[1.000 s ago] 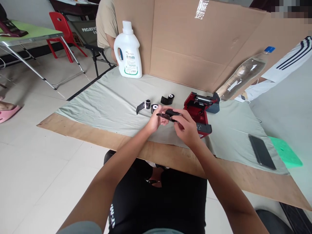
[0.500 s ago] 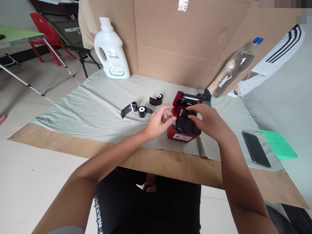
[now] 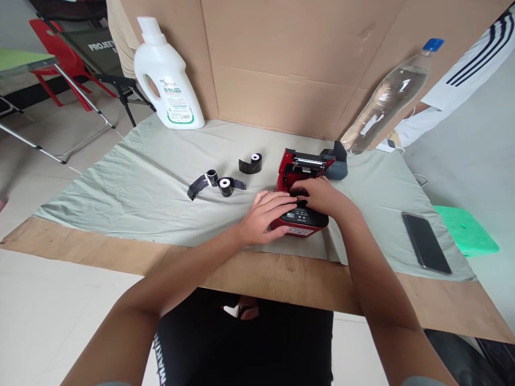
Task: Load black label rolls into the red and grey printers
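A small red and black label printer stands near the table's front edge with its lid raised and a small display and buttons on its front panel. My left hand rests on its left front side, fingers stretched out over the panel's edge. My right hand reaches into the compartment under the lid, fingers bent around a black roll that they and the printer mostly hide. To the left lie black rolls with white cores and loose tails: one at the back, and a nearer roll touching another roll.
A white detergent bottle stands at back left before a cardboard wall. A clear bottle leans at back right, near a dark grey object. A phone lies at right. Another person's white sleeve shows beyond.
My right hand has lowered the black roll into the printer's compartment. My left hand has flattened onto the printer's front left side. The whole view has shifted slightly.
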`<state>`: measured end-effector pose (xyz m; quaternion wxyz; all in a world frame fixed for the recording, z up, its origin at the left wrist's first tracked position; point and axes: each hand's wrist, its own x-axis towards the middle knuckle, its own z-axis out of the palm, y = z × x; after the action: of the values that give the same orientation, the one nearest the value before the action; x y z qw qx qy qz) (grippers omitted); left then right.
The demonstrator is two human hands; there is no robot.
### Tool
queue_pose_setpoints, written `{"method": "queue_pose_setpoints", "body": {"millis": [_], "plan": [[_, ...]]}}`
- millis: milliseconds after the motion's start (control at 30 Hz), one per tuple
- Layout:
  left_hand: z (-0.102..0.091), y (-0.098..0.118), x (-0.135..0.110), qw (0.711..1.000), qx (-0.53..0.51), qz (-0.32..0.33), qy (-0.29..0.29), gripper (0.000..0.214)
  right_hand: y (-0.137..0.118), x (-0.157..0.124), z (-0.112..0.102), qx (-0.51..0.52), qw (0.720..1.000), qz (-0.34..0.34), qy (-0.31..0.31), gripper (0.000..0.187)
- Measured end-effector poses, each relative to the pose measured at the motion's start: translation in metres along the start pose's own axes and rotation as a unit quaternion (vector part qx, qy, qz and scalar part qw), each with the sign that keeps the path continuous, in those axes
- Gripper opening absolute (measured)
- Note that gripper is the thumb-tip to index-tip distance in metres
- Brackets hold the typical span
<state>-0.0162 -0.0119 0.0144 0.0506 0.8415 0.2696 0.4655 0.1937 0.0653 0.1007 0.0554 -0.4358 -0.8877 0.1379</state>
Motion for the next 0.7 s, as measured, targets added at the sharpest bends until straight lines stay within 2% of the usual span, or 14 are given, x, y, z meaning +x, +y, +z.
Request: {"method": "queue_pose_setpoints", "body": {"millis": [100,167,200,233,333,367,400,500,567,633,700], "plan": [[0.000,0.001,0.001,1.000,0.003,0.008,0.004,0.047,0.000,-0.007,-0.011,0.035,0.999,0.011,-0.017,0.029],[-0.001,0.001,0.001,1.000,0.010,0.015,0.005,0.047,0.002,-0.015,-0.024,0.091,0.996,0.015,0.000,0.024],[-0.001,0.001,0.001,1.000,0.013,0.020,0.005,0.048,0.004,-0.018,-0.030,0.123,0.992,0.019,0.032,0.022],[-0.001,0.001,0.001,1.000,0.016,0.026,0.005,0.048,0.007,-0.021,-0.034,0.149,0.985,0.025,0.089,0.023],[0.000,0.002,0.002,0.998,0.028,0.057,0.005,0.049,0.019,-0.018,-0.036,0.168,0.933,0.058,0.313,0.025],[0.000,0.003,0.003,0.997,0.035,0.068,0.003,0.049,0.024,-0.014,-0.033,0.170,0.917,0.068,0.354,0.025],[0.001,0.004,0.004,0.996,0.041,0.079,0.003,0.048,0.028,-0.009,-0.029,0.178,0.910,0.076,0.367,0.027],[0.002,0.007,0.005,0.993,0.056,0.104,0.004,0.046,0.035,-0.002,-0.022,0.248,0.910,0.093,0.319,0.030],[0.003,0.009,0.005,0.991,0.067,0.113,0.010,0.045,0.035,-0.006,-0.024,0.281,0.914,0.100,0.275,0.024],[0.004,0.011,0.005,0.990,0.076,0.115,0.013,0.045,0.031,-0.017,-0.033,0.282,0.933,0.091,0.202,0.018],[0.006,0.012,0.005,0.991,0.076,0.109,0.008,0.046,0.028,-0.030,-0.043,0.265,0.957,0.067,0.094,0.017]]}}
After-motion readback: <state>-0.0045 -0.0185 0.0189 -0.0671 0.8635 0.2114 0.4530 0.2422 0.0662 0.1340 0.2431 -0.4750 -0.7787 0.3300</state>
